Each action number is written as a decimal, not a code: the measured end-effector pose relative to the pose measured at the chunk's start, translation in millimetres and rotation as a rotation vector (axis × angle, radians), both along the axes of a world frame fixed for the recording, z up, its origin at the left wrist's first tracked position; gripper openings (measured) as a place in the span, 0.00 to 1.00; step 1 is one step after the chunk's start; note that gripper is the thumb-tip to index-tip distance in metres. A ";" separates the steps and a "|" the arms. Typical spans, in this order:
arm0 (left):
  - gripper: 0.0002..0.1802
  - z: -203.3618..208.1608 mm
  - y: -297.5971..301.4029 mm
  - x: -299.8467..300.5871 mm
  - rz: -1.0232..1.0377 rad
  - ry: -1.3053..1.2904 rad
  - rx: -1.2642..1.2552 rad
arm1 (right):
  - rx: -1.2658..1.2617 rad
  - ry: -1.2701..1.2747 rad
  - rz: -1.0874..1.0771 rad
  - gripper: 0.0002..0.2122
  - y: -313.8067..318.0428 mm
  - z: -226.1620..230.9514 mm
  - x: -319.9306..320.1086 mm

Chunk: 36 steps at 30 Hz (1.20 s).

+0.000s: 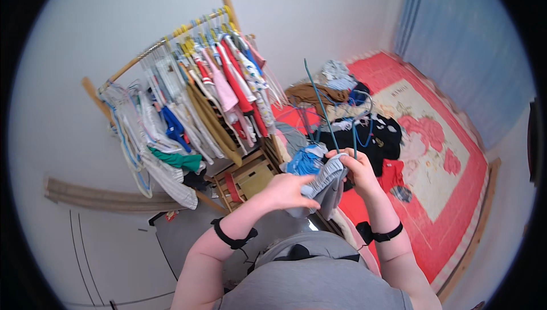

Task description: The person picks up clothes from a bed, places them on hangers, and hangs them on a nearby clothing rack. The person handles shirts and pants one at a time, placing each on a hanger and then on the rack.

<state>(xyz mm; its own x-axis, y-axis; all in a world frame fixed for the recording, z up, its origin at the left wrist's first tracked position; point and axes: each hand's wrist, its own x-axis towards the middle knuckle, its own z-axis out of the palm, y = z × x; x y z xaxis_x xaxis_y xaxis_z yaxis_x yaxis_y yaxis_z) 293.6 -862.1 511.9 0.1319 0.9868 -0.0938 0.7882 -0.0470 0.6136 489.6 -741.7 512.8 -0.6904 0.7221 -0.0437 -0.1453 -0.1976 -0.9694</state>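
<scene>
In front of my waist hangs a grey garment point(329, 180) with a ribbed, striped edge, bunched up. My right hand point(359, 169) grips it at the top, together with a teal wire hanger point(321, 100). One long arm of the hanger sticks up past the fingers, and its hook end curves off to the right. My left hand point(286, 191) is at the garment's left side, thumb and fingers apart. Whether its fingertips touch the cloth I cannot tell. The garment's lower part is partly hidden behind the hands.
A wooden rack point(137, 59) at the left carries many clothes on hangers. On the red floral bedspread point(419, 196) at the right lie a black garment point(390, 139), a brown one point(319, 95), a blue one point(305, 162) and loose hangers. A wooden chair point(250, 179) stands below the rack.
</scene>
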 end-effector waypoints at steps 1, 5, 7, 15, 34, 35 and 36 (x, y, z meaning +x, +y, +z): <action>0.33 15.0 -1.2 8.2 -0.047 0.182 -0.144 | 0.007 -0.013 0.037 0.12 2.1 -0.7 -1.7; 0.21 -20.1 -3.7 9.9 0.077 0.085 0.137 | 0.019 -0.034 0.163 0.11 -2.4 12.5 -11.7; 0.20 -31.5 -10.0 7.0 0.129 -0.153 0.326 | 0.065 -0.016 0.150 0.10 -3.9 10.6 -17.7; 0.16 -2.2 -37.1 -5.7 0.554 -1.266 0.252 | 0.182 -0.135 0.280 0.09 15.4 -9.2 -18.6; 0.13 26.4 -72.4 -49.6 0.818 -1.265 0.233 | 0.290 -0.286 0.353 0.11 15.3 -43.9 9.7; 0.14 23.7 -72.8 -53.6 0.819 -1.288 0.241 | 0.300 -0.301 0.333 0.11 15.8 -47.8 10.4; 0.14 23.0 -71.4 -55.4 0.817 -1.312 0.247 | 0.282 -0.268 0.315 0.10 16.1 -53.3 11.9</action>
<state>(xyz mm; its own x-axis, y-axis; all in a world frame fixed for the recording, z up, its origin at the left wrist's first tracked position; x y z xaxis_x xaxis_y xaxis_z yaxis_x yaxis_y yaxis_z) 238.1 -933.6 534.9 -0.5698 0.8023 -0.1780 -0.4090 -0.0891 0.9082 501.4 -725.6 459.5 -0.8683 0.4891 -0.0823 0.1406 0.0837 -0.9865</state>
